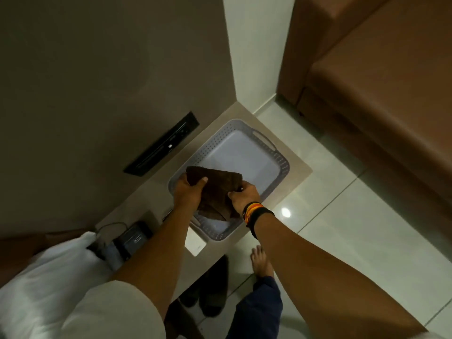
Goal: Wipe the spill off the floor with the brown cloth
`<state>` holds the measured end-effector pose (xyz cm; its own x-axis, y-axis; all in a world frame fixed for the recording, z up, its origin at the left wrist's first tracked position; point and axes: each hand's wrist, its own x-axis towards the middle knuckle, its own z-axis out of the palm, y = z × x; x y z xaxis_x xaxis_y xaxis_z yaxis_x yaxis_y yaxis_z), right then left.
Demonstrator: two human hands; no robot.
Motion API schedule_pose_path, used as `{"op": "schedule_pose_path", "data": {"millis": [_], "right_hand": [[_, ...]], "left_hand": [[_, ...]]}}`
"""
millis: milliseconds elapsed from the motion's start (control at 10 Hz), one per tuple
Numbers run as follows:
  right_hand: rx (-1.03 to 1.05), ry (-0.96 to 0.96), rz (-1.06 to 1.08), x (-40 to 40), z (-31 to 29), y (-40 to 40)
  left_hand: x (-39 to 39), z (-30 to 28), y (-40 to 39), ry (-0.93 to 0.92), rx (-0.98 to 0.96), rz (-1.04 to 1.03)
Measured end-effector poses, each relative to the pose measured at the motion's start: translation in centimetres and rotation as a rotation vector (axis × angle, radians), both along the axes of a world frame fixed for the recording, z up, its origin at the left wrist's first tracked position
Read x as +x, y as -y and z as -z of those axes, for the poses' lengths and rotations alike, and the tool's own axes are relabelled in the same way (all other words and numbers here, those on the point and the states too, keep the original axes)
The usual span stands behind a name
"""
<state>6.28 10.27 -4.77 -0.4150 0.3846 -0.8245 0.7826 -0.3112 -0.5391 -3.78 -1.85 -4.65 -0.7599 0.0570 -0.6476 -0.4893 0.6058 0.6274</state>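
A dark brown cloth (218, 189) hangs over the near end of a grey perforated basket (266, 143), held by both hands. My left hand (189, 192) grips its left top corner with the thumb on the front. My right hand (244, 194), with coloured bands on the wrist, pinches its right edge. The lower part of the cloth droops between my wrists. The glossy pale tiled floor (342, 211) lies to the right; I see no spill on it, only a bright light reflection (285, 212).
The basket sits on a beige bedside table (297, 167) against the wall. A black switch panel (162, 145) is on the wall. A dark device with a cable (133, 238) and a white pillow (49, 277) lie at left. A brown sofa (381, 94) stands at right. My bare foot (261, 263) and dark shoes (212, 294) are below.
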Motion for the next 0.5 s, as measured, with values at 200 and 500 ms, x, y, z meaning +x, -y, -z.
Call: {"op": "schedule_pose_path", "data": {"millis": [200,500], "right_hand": [[-0.034,-0.014,0.022,2.5,-1.8,2.2],[0.077,-0.21,0.118,23.2,-10.5,2.8]], "left_hand": [[1.4,-0.4,0.9,-0.088,-0.269,0.268],[0.9,-19.1,-12.1,-1.02,-0.079,0.85]]}}
